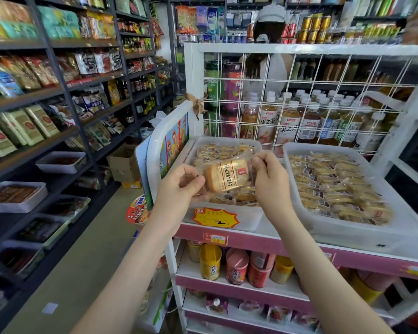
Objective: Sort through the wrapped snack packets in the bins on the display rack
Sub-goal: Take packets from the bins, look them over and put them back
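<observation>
Packet [227,175]: one clear-wrapped pale baked slice with a gold printed band, held up over the left bin [250,216], clear of the heap [223,150] below.
Handling: judged light. The film looks slick and crinkly, and the slice inside is probably brittle, so squeezing the middle risks a break.
Hold: best taken by the film ends, where nothing can be crushed.
Left hand [179,186]: pinches the packet's left end between thumb and forefinger, other fingers curled beneath. The forearm rises from the lower left.
Right hand [268,179]: pinches the film at the upper right end, thumb and fingertip together, back of the hand toward the camera.
Left bin: white tray on the rack's top shelf, filled with similar packets, directly under the held one.
Right bin [288,169]: just beside it and larger, holding slimmer packets [336,186].
Rack [193,75]: white frame with a wire grid back and pink shelf edges. A yellow price tag [215,217] sits at the left bin's front.
</observation>
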